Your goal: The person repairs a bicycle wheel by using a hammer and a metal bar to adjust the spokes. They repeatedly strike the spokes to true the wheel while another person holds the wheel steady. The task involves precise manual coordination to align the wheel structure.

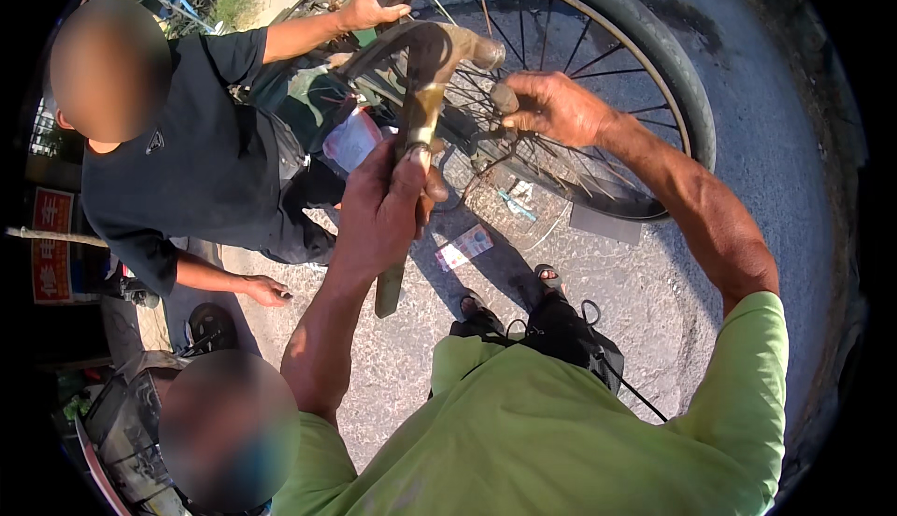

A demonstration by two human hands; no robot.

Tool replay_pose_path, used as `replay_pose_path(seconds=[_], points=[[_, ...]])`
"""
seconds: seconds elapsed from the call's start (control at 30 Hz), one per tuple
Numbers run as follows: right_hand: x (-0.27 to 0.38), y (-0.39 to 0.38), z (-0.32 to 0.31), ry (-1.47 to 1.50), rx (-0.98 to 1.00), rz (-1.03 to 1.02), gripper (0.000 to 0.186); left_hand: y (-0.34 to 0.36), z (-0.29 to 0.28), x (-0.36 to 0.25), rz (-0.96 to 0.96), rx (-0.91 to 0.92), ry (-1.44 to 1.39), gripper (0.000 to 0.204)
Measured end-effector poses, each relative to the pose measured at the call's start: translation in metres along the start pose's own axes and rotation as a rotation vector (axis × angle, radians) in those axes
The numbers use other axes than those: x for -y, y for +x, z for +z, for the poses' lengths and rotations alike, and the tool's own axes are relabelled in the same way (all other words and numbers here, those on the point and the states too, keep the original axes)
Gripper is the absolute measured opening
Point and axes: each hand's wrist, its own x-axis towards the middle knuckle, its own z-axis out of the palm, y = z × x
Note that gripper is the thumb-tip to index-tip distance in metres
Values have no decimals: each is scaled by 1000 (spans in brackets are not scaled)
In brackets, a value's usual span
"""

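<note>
My left hand (pixel 386 200) is closed round the handle of a worn hammer (pixel 427 72), held upright with its metal head at the top in front of a bicycle wheel (pixel 689 96). My right hand (pixel 556 110) is pinched by the spokes, just right of the hammer head; whatever small thing it may hold is too unclear to name. The wheel has a dark tyre and rusty rim, and a co-worker's hand (pixel 378 7) grips it at the upper left, partly behind the hammer.
A co-worker (pixel 206 170) in a dark T-shirt stands at the left, low hand (pixel 262 290) near a pole. Another person's blurred head (pixel 229 427) is at lower left beside clutter. A red sign (pixel 51 245) stands far left. A printed paper (pixel 464 247) lies on the pavement by my feet.
</note>
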Motion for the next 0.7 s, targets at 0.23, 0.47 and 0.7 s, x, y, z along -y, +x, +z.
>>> replay_pose_path(seconds=[0.23, 0.47, 0.7], points=[[5, -3, -3, -75, -66, -119, 29, 1, -7, -4, -26, 26, 79, 38], [-6, -10, -1, -84, -121, -194, 29, 11, -2, 16, -131, 90, 139, 34], [-8, -6, 0, -44, -149, -230, 35, 5, 12, 9, 36, 51, 88, 32]])
